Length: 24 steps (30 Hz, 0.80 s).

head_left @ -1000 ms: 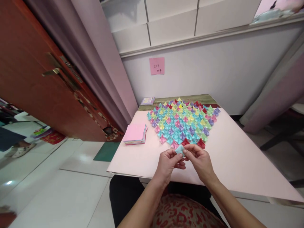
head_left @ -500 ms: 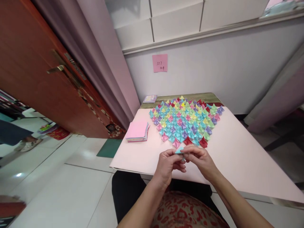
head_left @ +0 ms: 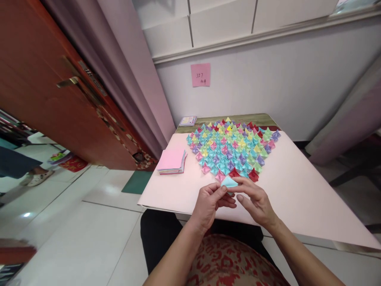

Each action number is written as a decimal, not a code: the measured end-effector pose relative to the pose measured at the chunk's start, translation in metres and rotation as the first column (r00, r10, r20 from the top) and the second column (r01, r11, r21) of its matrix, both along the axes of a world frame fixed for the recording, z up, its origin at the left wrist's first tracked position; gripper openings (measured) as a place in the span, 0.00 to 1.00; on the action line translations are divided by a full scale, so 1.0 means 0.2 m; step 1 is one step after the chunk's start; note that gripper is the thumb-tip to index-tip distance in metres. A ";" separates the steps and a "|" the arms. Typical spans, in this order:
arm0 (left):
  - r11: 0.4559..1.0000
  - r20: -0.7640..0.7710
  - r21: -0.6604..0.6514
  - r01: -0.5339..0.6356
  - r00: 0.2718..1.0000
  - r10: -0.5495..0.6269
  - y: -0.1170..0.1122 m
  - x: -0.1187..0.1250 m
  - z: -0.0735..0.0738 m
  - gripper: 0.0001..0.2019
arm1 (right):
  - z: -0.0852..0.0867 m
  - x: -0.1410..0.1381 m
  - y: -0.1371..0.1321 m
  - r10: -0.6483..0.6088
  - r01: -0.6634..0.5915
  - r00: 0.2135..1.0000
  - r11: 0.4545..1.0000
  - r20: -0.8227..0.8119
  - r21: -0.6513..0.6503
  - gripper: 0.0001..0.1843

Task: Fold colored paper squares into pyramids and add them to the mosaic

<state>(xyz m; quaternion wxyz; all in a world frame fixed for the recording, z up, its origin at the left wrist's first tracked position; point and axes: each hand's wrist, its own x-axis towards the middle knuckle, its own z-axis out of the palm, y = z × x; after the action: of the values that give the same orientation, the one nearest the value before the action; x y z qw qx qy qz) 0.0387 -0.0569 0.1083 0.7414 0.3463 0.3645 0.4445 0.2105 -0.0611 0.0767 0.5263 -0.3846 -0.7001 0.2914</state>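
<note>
A small folded piece of light blue paper is pinched between the thumb and fingers of my left hand. My right hand is just to its right, thumb apart from the fingers, with the fingertips at the paper's right edge. Beyond both hands, many folded paper pieces in blue, pink, yellow, green, purple and red stand in close rows. The nearest ones are red and pink, right behind the blue paper.
A stack of coloured paper squares lies at the table's left. Behind it is a small packet. The pink-covered table reaches to the right. A pink note is on the wall. A person's leg shows near the door.
My right thumb has come away from the paper and the right fingers have spread. More of the blue paper's face now shows, still held in my left hand.
</note>
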 end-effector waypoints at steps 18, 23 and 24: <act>0.932 -0.451 0.360 0.036 0.882 0.140 0.02 0.01 -0.05 0.13 | -0.06 -0.04 0.05 -0.097 -0.032 0.962 0.888 -0.255 -0.459 0.18; 0.932 -0.471 0.363 0.007 0.864 0.177 0.02 0.02 -0.05 0.13 | -0.05 -0.02 0.05 -0.068 -0.022 0.978 0.907 -0.197 -0.421 0.13; 0.932 -0.476 0.361 0.004 0.861 0.181 0.02 0.03 -0.05 0.13 | -0.05 -0.02 0.05 -0.070 -0.020 0.978 0.904 -0.195 -0.428 0.13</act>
<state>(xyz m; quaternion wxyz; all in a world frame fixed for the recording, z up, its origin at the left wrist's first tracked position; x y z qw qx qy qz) 0.0439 -0.0532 0.0975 0.5258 0.5586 0.4753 0.4307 0.2064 -0.0521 0.0660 0.5024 -0.4674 -0.5559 0.4691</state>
